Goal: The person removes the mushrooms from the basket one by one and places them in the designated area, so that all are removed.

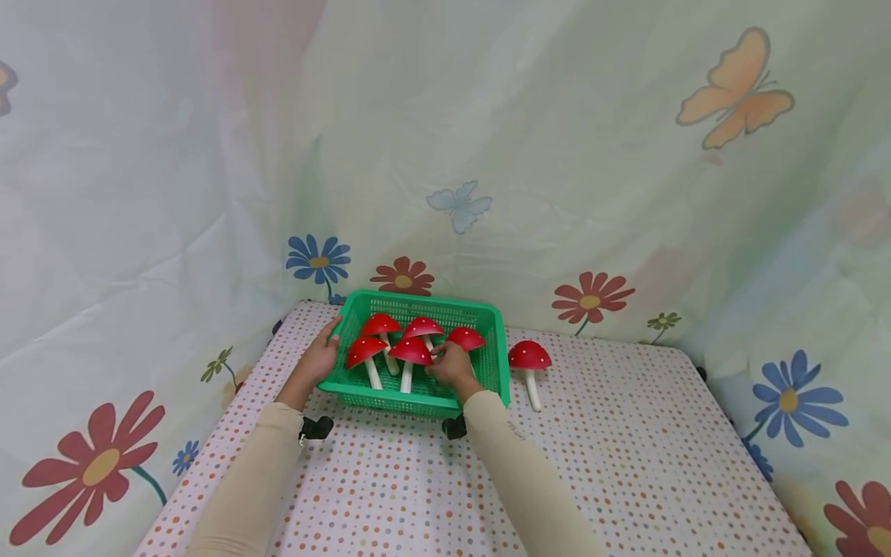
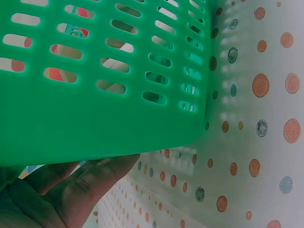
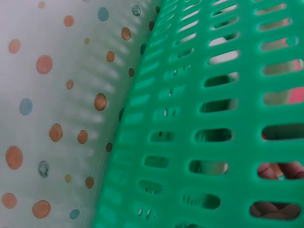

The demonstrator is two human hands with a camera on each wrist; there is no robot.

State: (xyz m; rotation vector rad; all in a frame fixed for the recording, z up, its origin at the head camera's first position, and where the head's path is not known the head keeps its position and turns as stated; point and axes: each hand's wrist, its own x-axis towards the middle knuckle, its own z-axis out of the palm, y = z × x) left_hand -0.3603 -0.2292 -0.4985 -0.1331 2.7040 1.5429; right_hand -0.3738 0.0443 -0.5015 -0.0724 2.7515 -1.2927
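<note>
A green plastic basket (image 1: 418, 400) holds several toy mushrooms with white-spotted red caps and white stems. On the left, my left hand (image 1: 319, 360) grips the basket's side at the rim; its fingers (image 2: 90, 187) show past the green wall in the left wrist view. My right hand (image 1: 454, 367) reaches over the front rim, its curled fingers pinching the cap edge of the front middle mushroom (image 1: 411, 352). Just behind that hand lies another mushroom (image 1: 465, 338), its stem mostly hidden. Through the slots in the right wrist view, parts of the right fingers (image 3: 280, 210) appear.
One more toy mushroom (image 1: 530, 356) lies on the table to the right of the basket. A dotted cloth (image 1: 626, 449) covers the table. Behind and at both sides hangs a curtain (image 1: 557, 155) printed with flowers and butterflies.
</note>
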